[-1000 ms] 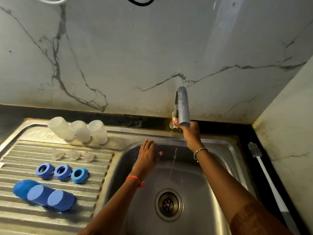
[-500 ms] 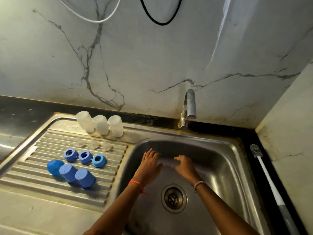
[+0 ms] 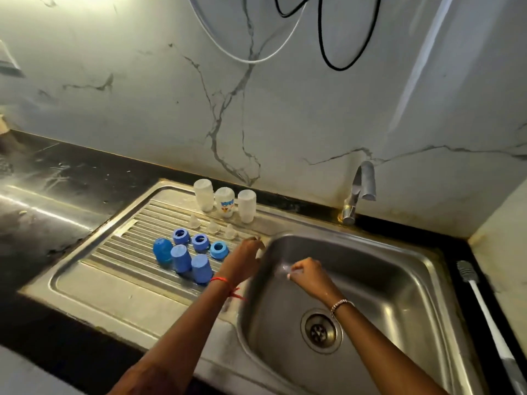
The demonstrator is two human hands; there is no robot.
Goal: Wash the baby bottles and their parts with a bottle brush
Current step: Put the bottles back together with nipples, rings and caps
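The wall (image 3: 285, 109) is big and white with grey cracks like lines. Under it is a dark counter (image 3: 57, 195). A shiny metal sink (image 3: 399, 280) sits in the counter. Its deep bowl is on the right, with a round drain (image 3: 320, 332) at the bottom. The flat part with ridges, the drainboard (image 3: 114, 280), is on the left. I think the ridges let water run off the clean things.

The tap (image 3: 359, 192) stands at the back of the bowl. I see no water coming from it.

The bottle brush (image 3: 490, 320) lies on the counter to the right of the sink, well apart from both hands. Nobody is holding it.

The left hand (image 3: 245, 256) is over the edge between the drainboard and the bowl, near the blue things. Its fingers are bent, but it is blurry, so I cannot tell if it holds anything. The right hand (image 3: 306, 276) is over the bowl with its fingers curled down. There is a pale smear at the tips, and I cannot tell if it is pinching something.

Three bottles (image 3: 224, 202) stand upside down at the back of the drainboard, likely so they drip dry. Three blue caps (image 3: 180, 258) lie in front. Three blue rings (image 3: 200, 243) sit between. Three small clear teats (image 3: 212, 227) stand just in front of the bottles.

It looks to me like the washing is nearly done.
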